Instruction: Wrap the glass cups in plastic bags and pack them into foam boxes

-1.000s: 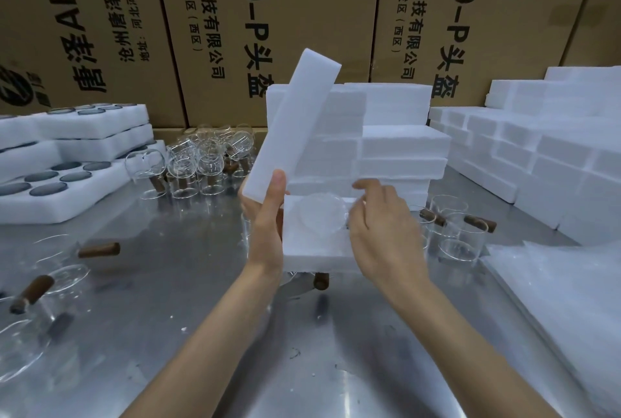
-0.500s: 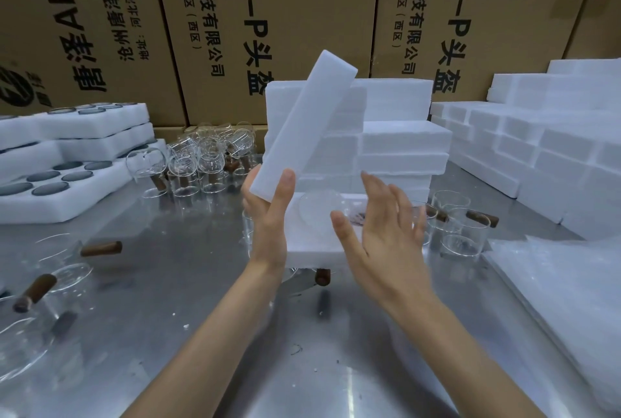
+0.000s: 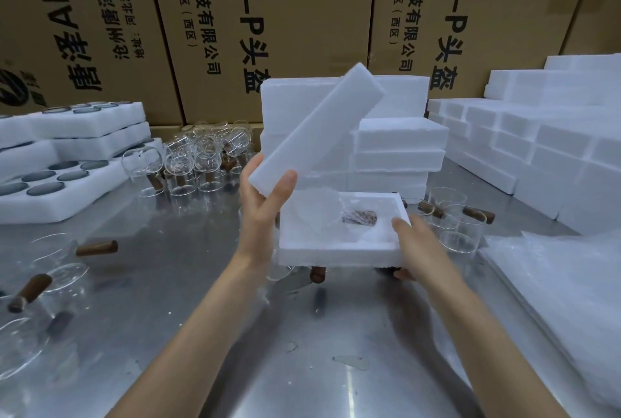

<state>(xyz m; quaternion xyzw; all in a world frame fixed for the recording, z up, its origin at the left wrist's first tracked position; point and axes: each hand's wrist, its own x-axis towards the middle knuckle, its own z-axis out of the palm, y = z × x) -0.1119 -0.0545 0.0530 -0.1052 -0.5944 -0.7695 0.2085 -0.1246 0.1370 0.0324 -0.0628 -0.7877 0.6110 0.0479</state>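
The bench (image 3: 188, 333) is bare shiny metal, scuffed and reflective; toward its left edge lie glass cups with brown wooden handles (image 3: 47, 276) on their sides, and behind them white foam trays with round holes (image 3: 60, 189) are stacked at the far left corner; a cluster of upright glass cups (image 3: 198, 162) stands along the far edge — crowded, some touching; closed foam boxes (image 3: 400, 155) are piled at the far middle; a few more cups (image 3: 460, 226) stand just right of them; stepped rows of foam boxes (image 3: 537, 155) fill the far right corner, and clear plastic bags (image 3: 557, 300) lie flat along the right edge — near the cups.
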